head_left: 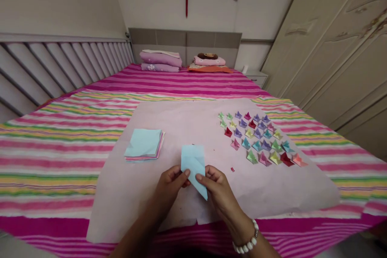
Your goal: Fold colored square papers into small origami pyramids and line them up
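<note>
A light blue sheet of paper [193, 165], partly folded, is pinched between both my hands above a large pale pink sheet [187, 125] spread on the bed. My left hand [171, 185] grips its lower left edge with thumb and fingers closed. My right hand [217, 189], with a white bead bracelet at the wrist, pinches its lower right part. A stack of coloured square papers [144, 144], light blue on top, lies to the left. Several small folded paper shapes [260, 137] in many colours stand in rows to the right.
The bed has a striped pink, green and yellow cover [60, 137]. Pillows [160, 61] and a soft toy [208, 57] lie at the headboard. A slatted wall panel runs along the left, and a cream wardrobe [332, 48] stands on the right. A tiny red scrap [232, 169] lies near my right hand.
</note>
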Action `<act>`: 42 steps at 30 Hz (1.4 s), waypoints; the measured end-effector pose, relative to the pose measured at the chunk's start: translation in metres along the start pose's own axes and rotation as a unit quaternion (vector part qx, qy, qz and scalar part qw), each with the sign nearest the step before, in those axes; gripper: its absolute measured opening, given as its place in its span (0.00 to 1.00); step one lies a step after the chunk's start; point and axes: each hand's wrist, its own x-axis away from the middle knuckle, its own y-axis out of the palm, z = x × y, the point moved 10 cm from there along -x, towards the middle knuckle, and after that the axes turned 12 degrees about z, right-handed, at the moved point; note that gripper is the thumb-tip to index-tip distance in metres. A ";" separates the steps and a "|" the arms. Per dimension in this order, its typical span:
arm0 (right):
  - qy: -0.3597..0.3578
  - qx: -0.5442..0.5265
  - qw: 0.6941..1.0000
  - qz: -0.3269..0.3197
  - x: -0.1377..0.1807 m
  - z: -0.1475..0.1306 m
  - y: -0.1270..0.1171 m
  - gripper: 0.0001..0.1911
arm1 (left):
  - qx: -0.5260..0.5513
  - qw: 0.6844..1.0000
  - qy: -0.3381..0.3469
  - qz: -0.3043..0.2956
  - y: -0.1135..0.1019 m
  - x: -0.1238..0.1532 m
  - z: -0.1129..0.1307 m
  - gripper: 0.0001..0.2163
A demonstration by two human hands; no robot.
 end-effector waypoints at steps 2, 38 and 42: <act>0.013 -0.009 1.000 -0.017 0.002 0.001 0.004 0.12 | -0.007 1.000 -0.006 -0.002 -0.001 0.001 -0.001 0.14; -0.124 0.133 0.983 0.027 -0.006 -0.042 -0.014 0.14 | 0.007 0.997 0.037 -0.065 0.006 0.004 -0.017 0.08; -0.044 0.059 0.997 0.014 -0.007 -0.026 -0.010 0.13 | 0.021 0.998 -0.015 -0.061 0.008 0.005 -0.025 0.10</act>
